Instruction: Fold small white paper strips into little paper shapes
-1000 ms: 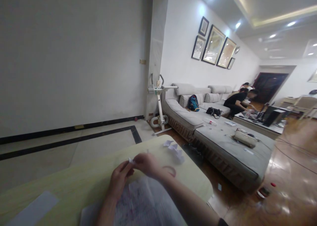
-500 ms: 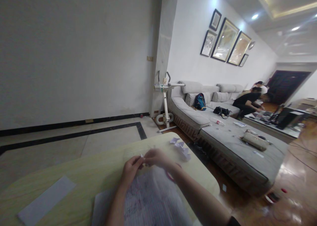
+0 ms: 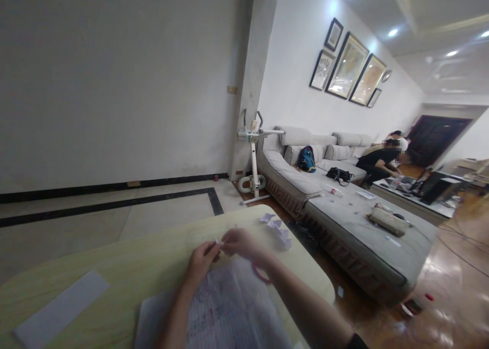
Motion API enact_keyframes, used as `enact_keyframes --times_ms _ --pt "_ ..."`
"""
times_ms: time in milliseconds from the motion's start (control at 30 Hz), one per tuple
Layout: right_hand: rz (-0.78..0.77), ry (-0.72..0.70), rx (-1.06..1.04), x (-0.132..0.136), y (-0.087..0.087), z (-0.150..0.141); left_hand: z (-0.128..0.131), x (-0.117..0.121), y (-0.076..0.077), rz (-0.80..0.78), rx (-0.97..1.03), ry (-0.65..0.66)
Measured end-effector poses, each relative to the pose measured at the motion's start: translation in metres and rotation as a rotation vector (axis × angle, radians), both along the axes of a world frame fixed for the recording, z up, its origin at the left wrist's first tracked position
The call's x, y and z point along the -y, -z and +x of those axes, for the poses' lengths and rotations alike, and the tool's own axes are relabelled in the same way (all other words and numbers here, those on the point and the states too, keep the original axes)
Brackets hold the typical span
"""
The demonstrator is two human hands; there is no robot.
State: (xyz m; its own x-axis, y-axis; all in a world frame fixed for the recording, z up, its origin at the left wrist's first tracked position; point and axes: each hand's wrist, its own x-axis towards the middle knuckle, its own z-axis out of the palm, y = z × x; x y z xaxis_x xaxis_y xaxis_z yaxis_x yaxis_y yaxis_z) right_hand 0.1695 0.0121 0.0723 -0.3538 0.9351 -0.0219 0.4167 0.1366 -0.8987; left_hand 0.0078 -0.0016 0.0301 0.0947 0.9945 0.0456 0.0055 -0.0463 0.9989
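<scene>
Head view: the left hand (image 3: 202, 259) and right hand (image 3: 237, 242) pinch a small white paper (image 3: 217, 242) between them, over the bench (image 3: 130, 272); its long way is too blurry to tell.

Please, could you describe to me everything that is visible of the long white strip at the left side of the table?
The long white strip looks like plain paper: a narrow rectangle with straight long edges and no marks that I can make out. It lies flat and slantwise on the pale yellowish table, its far end pointing toward the right. Only the tabletop touches it; the left hand and right hand are both away from it. Its thickness cannot be told.
</scene>
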Motion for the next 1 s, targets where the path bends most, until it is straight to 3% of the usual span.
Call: enact_keyframes --times_ms 467,767,867,1000 --pt "0.235 -0.065 0.251 0.005 -0.008 0.004 0.002 0.002 -0.003 -0.013 0.002 0.031" --pt "0.327 -0.087 0.299 0.008 -0.011 0.006 0.006 -0.001 0.011 -0.001 -0.009 0.037" --pt "0.426 -0.060 0.374 0.008 -0.007 0.002 0.007 -0.002 0.013 -0.016 -0.021 0.045" --pt "0.441 -0.030 0.403 0.002 0.007 -0.005 0.008 -0.003 0.013 0.000 0.030 0.011"
